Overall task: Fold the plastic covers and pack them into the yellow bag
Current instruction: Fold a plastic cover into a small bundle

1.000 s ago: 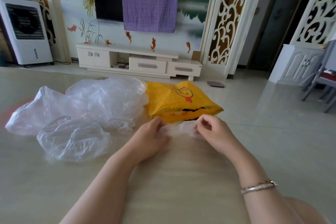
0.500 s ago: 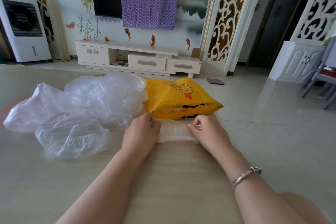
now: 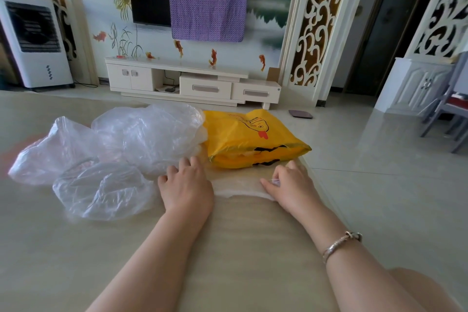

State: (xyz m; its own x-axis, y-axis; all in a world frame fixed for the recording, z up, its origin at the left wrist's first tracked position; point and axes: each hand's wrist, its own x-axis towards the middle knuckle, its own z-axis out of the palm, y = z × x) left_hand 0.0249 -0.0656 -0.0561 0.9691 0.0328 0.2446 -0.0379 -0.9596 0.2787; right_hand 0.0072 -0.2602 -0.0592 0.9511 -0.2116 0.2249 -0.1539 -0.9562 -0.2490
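Observation:
A flattened clear plastic cover point(image 3: 240, 182) lies on the beige table point(image 3: 228, 248), just in front of the yellow bag point(image 3: 250, 139). My left hand point(image 3: 187, 185) presses flat on the cover's left end, fingers spread. My right hand point(image 3: 291, 185) rests on its right end, with thumb and fingers pinching the edge. The yellow bag lies on its side with its mouth toward me, a bird print on top. A heap of crumpled clear covers point(image 3: 141, 134) sits left of the bag, with another loose one point(image 3: 101, 190) nearer me.
The table's right edge point(image 3: 326, 192) runs just past my right hand, with tiled floor beyond. A white TV cabinet point(image 3: 192, 81), an air cooler point(image 3: 35, 38) and a chair point(image 3: 450, 104) stand farther off. A bracelet point(image 3: 342, 243) is on my right wrist.
My hands moved apart, drawing the bunched cover out into a flat strip. My left hand went from pinching to pressing flat on it.

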